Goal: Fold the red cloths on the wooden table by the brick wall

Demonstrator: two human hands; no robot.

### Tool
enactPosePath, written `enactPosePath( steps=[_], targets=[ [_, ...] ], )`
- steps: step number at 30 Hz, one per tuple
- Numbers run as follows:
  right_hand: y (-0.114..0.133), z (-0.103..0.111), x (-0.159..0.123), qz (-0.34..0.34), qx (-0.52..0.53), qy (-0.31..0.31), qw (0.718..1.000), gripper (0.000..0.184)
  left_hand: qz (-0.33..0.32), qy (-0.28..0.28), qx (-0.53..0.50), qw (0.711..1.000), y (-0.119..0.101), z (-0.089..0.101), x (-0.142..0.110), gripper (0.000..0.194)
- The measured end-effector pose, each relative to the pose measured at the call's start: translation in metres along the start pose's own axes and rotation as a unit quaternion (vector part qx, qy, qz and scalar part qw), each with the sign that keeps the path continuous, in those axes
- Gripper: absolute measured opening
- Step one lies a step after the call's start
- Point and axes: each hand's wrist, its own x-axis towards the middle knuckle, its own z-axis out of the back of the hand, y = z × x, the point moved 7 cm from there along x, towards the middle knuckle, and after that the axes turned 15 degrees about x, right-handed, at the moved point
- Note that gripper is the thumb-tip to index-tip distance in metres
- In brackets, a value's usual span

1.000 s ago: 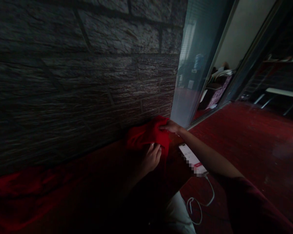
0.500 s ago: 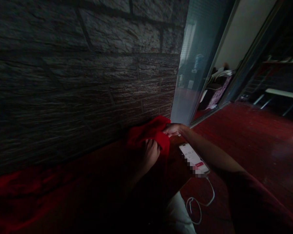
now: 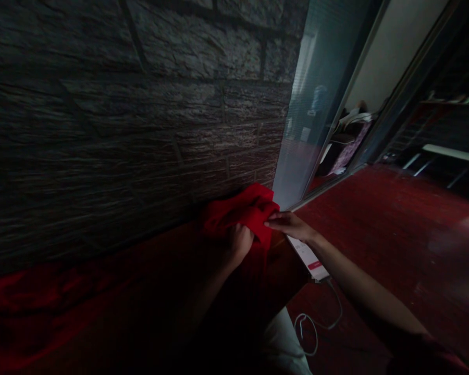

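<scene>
A bunched red cloth (image 3: 254, 208) lies on a dark tabletop against the wall, part of it hanging toward me. My left hand (image 3: 242, 242) is closed on its near fold, the fingertips tucked into the fabric. At the cloth's right edge my right hand (image 3: 289, 224) pinches the material between thumb and fingers. Just below the right wrist lies a phone (image 3: 310, 260) with a lit screen, partly covered by that forearm. The deep shade hides much of the cloth's left side and what is under it.
A rough stone-block wall (image 3: 160, 130) rises behind the table. More red fabric (image 3: 35, 307) lies at the lower left. A white cable (image 3: 316, 325) hangs from the phone beside my light-coloured trouser leg (image 3: 285, 344). Right of it are a red floor (image 3: 375, 224), a glass panel (image 3: 297, 140) and a bench (image 3: 453, 153).
My right hand has come nearer to me along the cloth's right edge, its forearm now covering more of the phone. The left hand keeps its hold, and the fold between the hands has shifted.
</scene>
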Motion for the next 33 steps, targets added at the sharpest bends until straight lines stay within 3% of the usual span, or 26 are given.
enactPosePath(
  steps=[3,7,10,13,17,19,23,25,29,33],
  targets=[
    [-0.004,0.002,0.000,0.028,-0.016,-0.026,0.999,0.042,-0.001,-0.033,-0.038,0.999,0.001,0.002,0.001,0.022],
    [-0.010,0.010,0.011,0.055,-0.009,-0.079,0.995,0.046,-0.057,-0.168,-0.123,0.976,0.001,0.023,-0.007,0.030],
    [-0.013,0.015,0.018,0.062,-0.019,-0.090,0.994,0.048,-0.116,-0.265,-0.171,0.942,0.006,0.045,-0.029,0.038],
    [-0.013,0.022,0.023,0.073,-0.044,-0.110,0.990,0.049,-0.189,-0.303,-0.177,0.917,0.011,0.060,-0.059,0.035],
    [-0.011,0.020,0.026,0.087,-0.056,-0.092,0.990,0.050,-0.310,-0.276,-0.159,0.896,0.015,0.063,-0.102,0.032],
    [-0.011,0.018,0.026,0.086,-0.042,-0.074,0.993,0.050,-0.325,-0.240,-0.156,0.901,0.019,0.058,-0.114,0.032],
    [-0.018,0.017,0.024,0.027,-0.016,-0.044,0.999,0.050,-0.292,-0.173,-0.112,0.934,0.025,0.047,-0.115,0.054],
    [-0.018,0.018,0.023,-0.001,-0.023,-0.029,0.999,0.049,-0.305,-0.161,-0.072,0.936,0.020,0.044,-0.113,0.065],
    [-0.009,0.018,0.021,-0.023,-0.047,-0.001,0.999,0.047,-0.346,-0.176,-0.043,0.920,0.005,0.046,-0.109,0.061],
    [-0.001,0.020,0.018,-0.018,-0.033,-0.018,0.999,0.047,-0.358,-0.139,-0.014,0.923,-0.007,0.047,-0.107,0.059]
  ],
)
